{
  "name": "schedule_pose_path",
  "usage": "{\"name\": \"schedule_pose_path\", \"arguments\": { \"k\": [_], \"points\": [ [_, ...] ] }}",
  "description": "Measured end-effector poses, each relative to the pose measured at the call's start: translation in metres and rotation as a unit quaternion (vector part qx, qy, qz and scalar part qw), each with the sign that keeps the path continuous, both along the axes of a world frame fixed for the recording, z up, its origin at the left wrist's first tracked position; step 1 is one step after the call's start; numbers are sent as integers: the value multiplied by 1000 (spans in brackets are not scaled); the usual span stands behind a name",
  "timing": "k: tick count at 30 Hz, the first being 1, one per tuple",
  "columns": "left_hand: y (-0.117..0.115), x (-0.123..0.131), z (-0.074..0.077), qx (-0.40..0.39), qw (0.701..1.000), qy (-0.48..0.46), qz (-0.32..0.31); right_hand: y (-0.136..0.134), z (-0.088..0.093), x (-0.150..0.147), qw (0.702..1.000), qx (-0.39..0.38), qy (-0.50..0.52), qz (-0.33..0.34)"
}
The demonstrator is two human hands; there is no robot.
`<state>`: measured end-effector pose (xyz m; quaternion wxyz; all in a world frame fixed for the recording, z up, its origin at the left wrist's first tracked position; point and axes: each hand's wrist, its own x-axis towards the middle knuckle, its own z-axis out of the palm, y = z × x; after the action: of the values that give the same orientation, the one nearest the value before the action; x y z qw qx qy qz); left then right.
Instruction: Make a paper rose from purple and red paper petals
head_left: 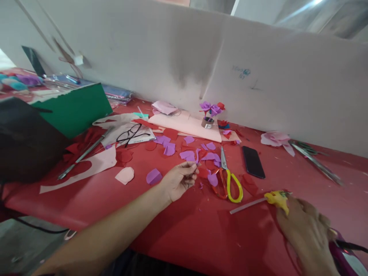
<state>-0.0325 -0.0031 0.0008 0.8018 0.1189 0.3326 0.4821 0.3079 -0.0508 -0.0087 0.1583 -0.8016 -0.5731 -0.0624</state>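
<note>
My left hand (181,180) is above the middle of the red table with thumb and fingers pinched together. What sits between the fingertips is too small to make out; a curled purple strip (197,155) shows just beyond them. At the lower right, my right hand (307,226) is closed over a glue gun (340,249) with a purple body and a black cord. A yellow wrapped part (277,200) and a translucent glue stick (247,206) stick out left of that hand. Between the hands lie scissors (234,188) with yellow and orange handles. Purple petals (169,148) are scattered around.
A black phone (253,162) lies right of the scissors. Purple paper flowers (211,107) stand in a small holder (207,123) by the wall. Eyeglasses (130,134), a metal rod (83,157), a green board (74,109) and a black object (28,142) occupy the left.
</note>
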Motion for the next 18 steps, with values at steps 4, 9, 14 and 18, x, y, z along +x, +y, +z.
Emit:
{"name": "schedule_pose_path", "arguments": {
  "k": [4,9,14,18],
  "points": [
    [0,0,-2,8,1000,-12,-27,16,32,-98,951,62,208,219],
    [-1,0,-1,-1,998,-14,-59,45,28,-177,802,-30,537,258],
    [-3,2,1,-22,997,3,-69,47,8,-182,706,-25,666,240],
    [-4,5,-1,-18,997,17,-77,43,2,-179,691,-19,686,227]
  ]
}}
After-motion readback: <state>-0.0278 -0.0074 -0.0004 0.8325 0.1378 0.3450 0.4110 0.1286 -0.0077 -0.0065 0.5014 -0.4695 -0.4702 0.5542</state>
